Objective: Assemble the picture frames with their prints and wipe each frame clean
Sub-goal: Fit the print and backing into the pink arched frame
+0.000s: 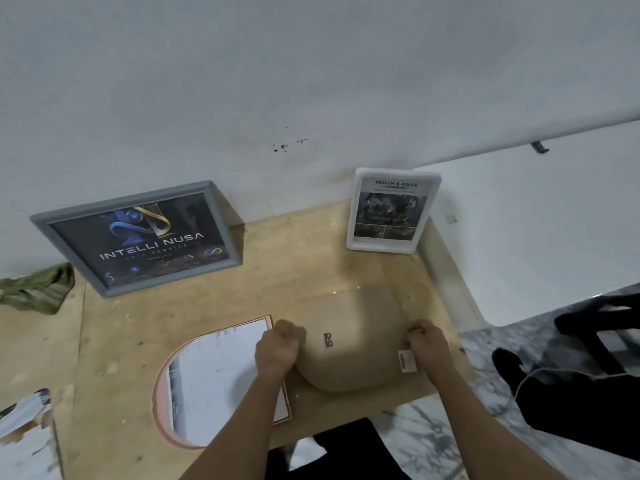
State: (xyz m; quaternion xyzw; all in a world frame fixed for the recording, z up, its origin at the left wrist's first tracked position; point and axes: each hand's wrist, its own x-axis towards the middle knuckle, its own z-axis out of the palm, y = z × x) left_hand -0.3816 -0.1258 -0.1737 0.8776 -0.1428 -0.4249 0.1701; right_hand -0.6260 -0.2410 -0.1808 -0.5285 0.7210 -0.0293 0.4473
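A picture frame lies face down on the plywood board, showing its brown backing (360, 327) with a small metal hanger at the middle. My left hand (277, 348) is closed at the backing's left edge and my right hand (426, 341) is closed at its right edge, beside a white label. A pink-rimmed frame (221, 379) with a pale print lies flat to the left, partly under my left forearm. Against the wall stand a grey frame (138, 237) with a dark "Intelli Nusa" print and a white frame (391, 209) with a "Tough & Agile" print.
A green cloth (36, 289) lies at the board's far left by the wall. Paper sheets (20, 424) sit at the lower left. A white panel (540, 220) leans at the right. Dark objects with a thin cord (588, 362) rest on the marble floor.
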